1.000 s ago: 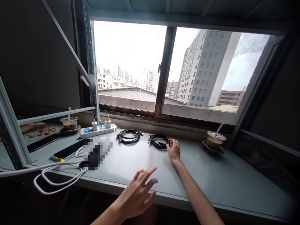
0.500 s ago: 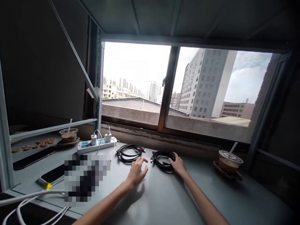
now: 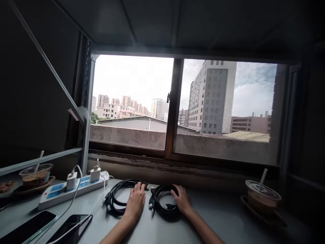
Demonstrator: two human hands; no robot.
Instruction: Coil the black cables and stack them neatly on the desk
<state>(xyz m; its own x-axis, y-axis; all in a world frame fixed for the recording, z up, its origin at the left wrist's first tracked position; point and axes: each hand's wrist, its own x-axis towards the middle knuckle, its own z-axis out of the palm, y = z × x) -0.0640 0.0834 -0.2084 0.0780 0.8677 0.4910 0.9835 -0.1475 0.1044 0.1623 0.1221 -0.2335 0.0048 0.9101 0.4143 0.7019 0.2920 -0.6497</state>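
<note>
2 cbl coils (image 3: pixel 169 213), 2 cups (image 3: pixel 262 200), 2 chgrs (image 3: pixel 72 181), 2+ phones (image 3: pixel 30 226), 1 pwr strip (image 3: pixel 83 183).

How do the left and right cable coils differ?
The left coil lies nearer the power strip; the right coil lies nearer the cup at far right. The left coil has a plug at its upper right; the right coil has one inside its ring. The left hand covers part of the left coil; the right hand, part of the right coil. Both are black, looped cables lying on the table.
</note>
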